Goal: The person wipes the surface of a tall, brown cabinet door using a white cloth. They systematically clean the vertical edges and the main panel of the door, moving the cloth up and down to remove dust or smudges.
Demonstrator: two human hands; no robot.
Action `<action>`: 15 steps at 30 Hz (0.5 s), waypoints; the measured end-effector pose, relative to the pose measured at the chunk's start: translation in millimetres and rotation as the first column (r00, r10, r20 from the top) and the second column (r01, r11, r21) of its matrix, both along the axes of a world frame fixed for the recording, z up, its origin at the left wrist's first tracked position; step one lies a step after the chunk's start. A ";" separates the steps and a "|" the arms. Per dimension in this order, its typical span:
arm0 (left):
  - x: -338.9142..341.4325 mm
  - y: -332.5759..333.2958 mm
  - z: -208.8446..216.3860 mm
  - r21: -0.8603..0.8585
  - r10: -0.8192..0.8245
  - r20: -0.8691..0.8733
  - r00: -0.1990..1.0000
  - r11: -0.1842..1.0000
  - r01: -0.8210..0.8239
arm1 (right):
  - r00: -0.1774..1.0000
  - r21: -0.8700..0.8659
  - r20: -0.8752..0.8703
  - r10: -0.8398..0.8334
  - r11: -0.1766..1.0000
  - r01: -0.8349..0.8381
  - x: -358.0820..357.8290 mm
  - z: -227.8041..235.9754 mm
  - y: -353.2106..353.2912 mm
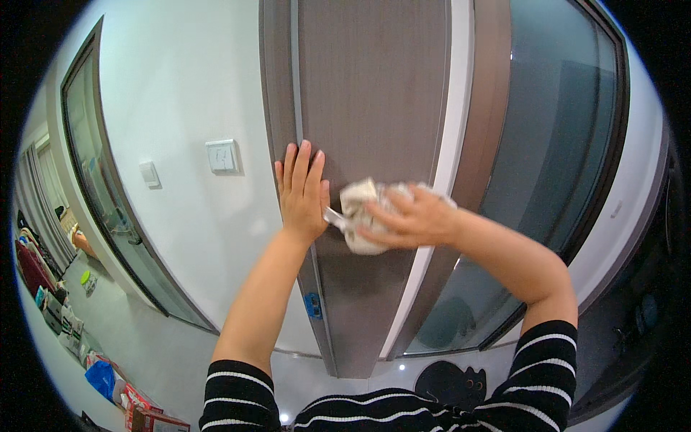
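Observation:
A tall grey-brown door (374,86) stands straight ahead in its frame. Against the door's left edge and frame, my left hand (302,198) lies flat with its fingers stretched upward, holding nothing. My right hand (414,219) presses a crumpled off-white cloth (360,223) to the door, with its fingers bent over it; hand and cloth are slightly blurred. Between the cloth and my left hand shows part of a metal door handle (333,217). Low on the door's edge is a blue piece (312,306) whose kind I cannot make out.
Light switches (222,156) are on the white wall to the left. Glass doors stand at the far left (108,180) and at the right (547,144). A black cat-shaped mat (452,385) lies on the floor below. Bags and boxes (108,381) sit at the lower left.

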State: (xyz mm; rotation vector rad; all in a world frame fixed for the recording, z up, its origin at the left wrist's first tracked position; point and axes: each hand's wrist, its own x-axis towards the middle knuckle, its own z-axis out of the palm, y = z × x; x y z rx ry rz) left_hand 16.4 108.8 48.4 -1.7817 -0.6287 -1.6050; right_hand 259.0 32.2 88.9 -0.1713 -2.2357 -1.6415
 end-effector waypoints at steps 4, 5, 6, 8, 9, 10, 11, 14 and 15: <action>-13.6 -6.4 -2.2 0.005 0.060 -0.021 0.998 0.998 -0.060 | 0.912 0.265 -0.410 0.004 0.957 0.115 -26.0 154.6 9.4; -14.0 -6.8 -3.2 0.000 0.067 -0.023 0.998 0.998 -0.067 | 0.779 0.105 -0.595 -0.198 0.942 0.320 -31.0 188.9 4.0; -14.5 -7.9 -2.4 -0.003 0.053 -0.022 0.998 0.999 -0.053 | 0.769 0.252 -0.636 -0.064 0.925 0.285 -33.6 226.0 2.4; 10.9 -6.8 7.1 0.030 -0.022 -0.011 1.000 0.999 0.023 | 0.753 0.398 -0.657 0.020 0.859 0.324 -26.3 265.2 -15.0; 19.8 -5.9 9.6 0.042 -0.042 -0.009 0.999 0.998 0.042 | 0.743 0.382 -0.670 -0.001 0.857 0.346 -26.7 271.1 -16.6; 7.0 -4.6 4.2 0.032 0.000 -0.021 1.000 0.999 0.000 | 0.725 0.351 -0.689 0.014 0.881 0.316 -44.4 266.7 -5.5; -3.1 -1.9 -2.6 0.023 0.036 -0.034 0.999 0.999 -0.035 | 0.781 0.151 -0.620 -0.072 0.966 0.209 -60.0 241.0 5.5; -15.3 7.0 -11.7 0.042 0.053 -0.015 0.998 0.998 -0.052 | 0.991 0.197 -0.133 -0.029 0.979 0.056 -75.0 131.5 28.4; -16.0 10.1 -14.9 0.049 0.050 -0.003 0.999 0.998 -0.050 | 0.994 0.102 -0.071 -0.085 0.990 0.092 -78.2 90.4 18.3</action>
